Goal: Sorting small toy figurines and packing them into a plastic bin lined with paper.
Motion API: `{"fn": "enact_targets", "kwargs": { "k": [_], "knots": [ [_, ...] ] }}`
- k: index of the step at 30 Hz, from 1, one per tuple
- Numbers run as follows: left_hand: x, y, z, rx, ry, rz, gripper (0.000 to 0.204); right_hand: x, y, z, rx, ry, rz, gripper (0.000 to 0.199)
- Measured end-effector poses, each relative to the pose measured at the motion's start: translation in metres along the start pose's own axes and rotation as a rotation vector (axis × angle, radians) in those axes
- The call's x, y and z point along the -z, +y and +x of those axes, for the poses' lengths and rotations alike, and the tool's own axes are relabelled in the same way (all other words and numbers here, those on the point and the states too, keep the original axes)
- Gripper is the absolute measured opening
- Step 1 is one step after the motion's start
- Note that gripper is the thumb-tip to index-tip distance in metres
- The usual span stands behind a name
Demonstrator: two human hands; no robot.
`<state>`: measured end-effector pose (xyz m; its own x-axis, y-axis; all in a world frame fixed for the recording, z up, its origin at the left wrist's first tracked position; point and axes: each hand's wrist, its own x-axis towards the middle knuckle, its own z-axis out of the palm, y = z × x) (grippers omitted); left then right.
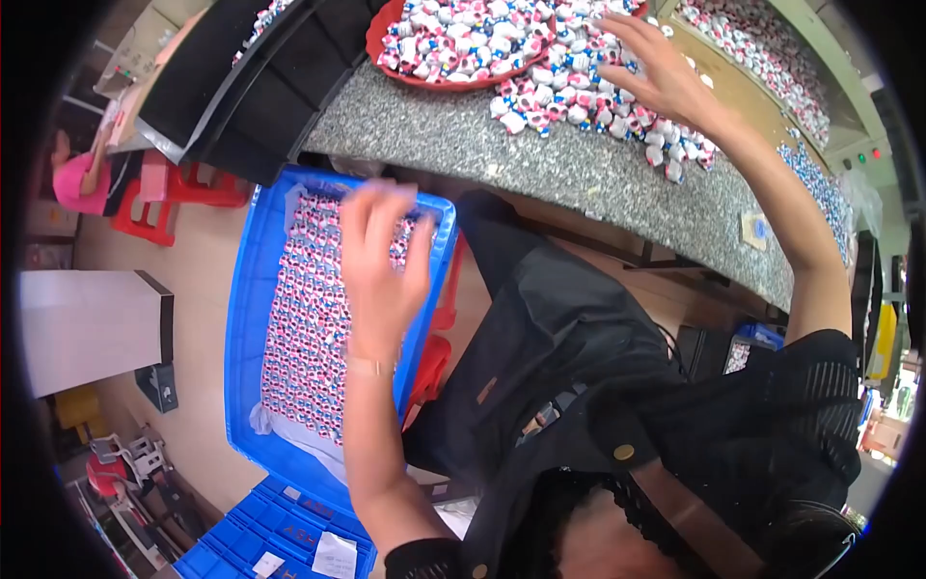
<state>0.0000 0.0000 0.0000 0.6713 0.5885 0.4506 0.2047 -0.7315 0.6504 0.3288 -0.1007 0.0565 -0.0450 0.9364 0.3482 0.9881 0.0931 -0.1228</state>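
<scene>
My right hand (661, 77) reaches over a loose pile of small white figurines (579, 92) with pink and blue parts on the speckled granite table. Its fingers are spread, and nothing shows between them. Over the blue plastic crate (241, 318) hangs my left hand (381, 251), blurred by motion, its thumb apart from the fingers and nothing visible in its grasp. Inside the crate, similar figurines (304, 328) lie in close rows on a pale sheet. A red scalloped tray (473, 84) heaped with more of them stands at the table's edge.
Black bins (280, 106) flank the granite table (405, 130) on the left. More blue crates (289, 531) sit below the filled one, and a red stool (434, 372) is partly hidden behind it. Another person (85, 183) in pink is at the far left.
</scene>
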Motion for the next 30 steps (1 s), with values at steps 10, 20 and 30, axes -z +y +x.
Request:
{"fn": "enact_targets", "kwargs": {
  "k": [10, 20, 30],
  "knots": [
    [-0.073, -0.027, 0.189, 0.003, -0.151, 0.457, 0.083, -0.064, 0.014, 0.129, -0.159, -0.21, -0.103, 0.055],
    [-0.078, -0.029, 0.216, 0.067, -0.139, 0.206, 0.068, -0.049, 0.003, 0.139, -0.188, -0.282, -0.148, 0.036],
    [-0.083, -0.014, 0.179, -0.228, 0.102, 0.435, 0.062, 0.012, 0.062, 0.08, 0.021, -0.193, 0.101, 0.063]
  ]
}}
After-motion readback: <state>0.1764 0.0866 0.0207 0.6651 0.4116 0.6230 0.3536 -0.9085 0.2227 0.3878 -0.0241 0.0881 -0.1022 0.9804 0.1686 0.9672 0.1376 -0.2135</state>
